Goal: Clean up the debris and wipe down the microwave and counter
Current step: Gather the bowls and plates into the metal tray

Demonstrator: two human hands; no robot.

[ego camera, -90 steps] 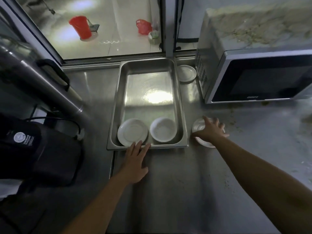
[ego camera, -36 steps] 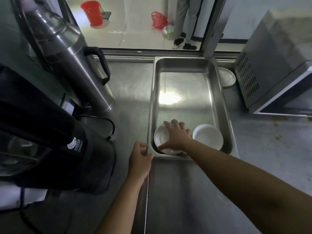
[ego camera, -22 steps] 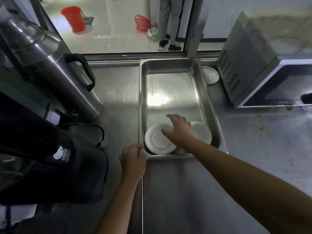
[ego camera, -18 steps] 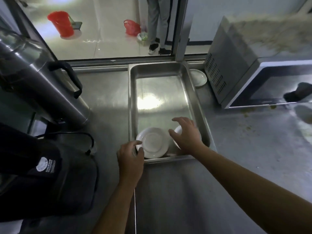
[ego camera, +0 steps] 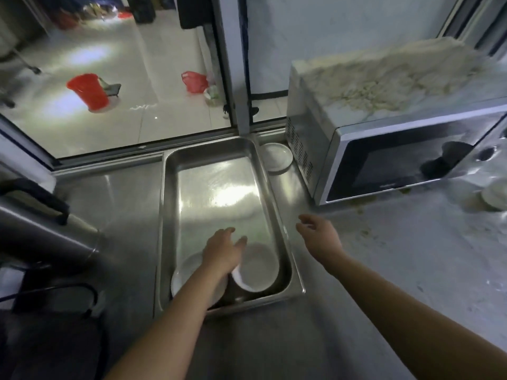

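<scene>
Steel counter (ego camera: pixel 384 270) spreads below, debris (ego camera: pixel 365 231) smeared at 3 o'clock. Left hand (ego camera: pixel 223 252), fingers straight and spread, now reaches into the tray (ego camera: pixel 297 281) over the plate (ego camera: pixel 186 272) and bowl (ego camera: pixel 258 270), no longer gripping the tray's corner. Right hand (ego camera: pixel 319 233) has withdrawn from the tray and hovers relaxed and empty over the counter at 2 o'clock. Farther at 1 o'clock stands the microwave (ego camera: pixel 397 160), top crusted with debris.
</scene>
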